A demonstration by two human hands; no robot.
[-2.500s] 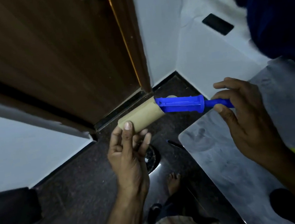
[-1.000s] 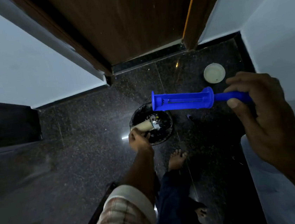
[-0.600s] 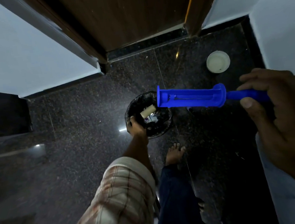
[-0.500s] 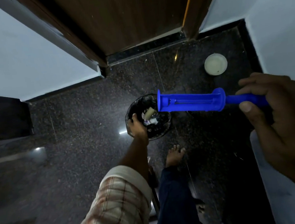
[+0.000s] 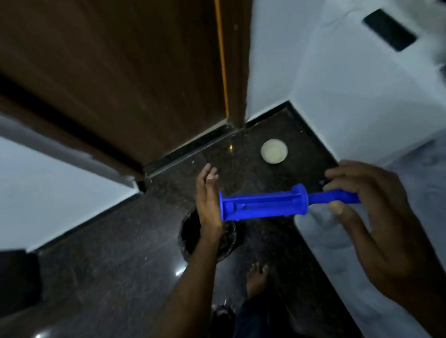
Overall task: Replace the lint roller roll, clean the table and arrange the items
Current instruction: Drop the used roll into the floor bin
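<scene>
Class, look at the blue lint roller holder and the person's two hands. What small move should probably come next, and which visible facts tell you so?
Probably turn toward the table to fetch a fresh roll. The blue holder is bare, gripped at its handle by the right hand; the left hand is open and empty above the bin. No new roll is in view.

A brown wooden door (image 5: pixel 122 77) stands at the far edge of the dark speckled floor (image 5: pixel 95 280), a small round white lid (image 5: pixel 274 151) lies near the floor's far right corner, and a black rectangle (image 5: pixel 389 30) sits on the white wall (image 5: pixel 345 80).
</scene>
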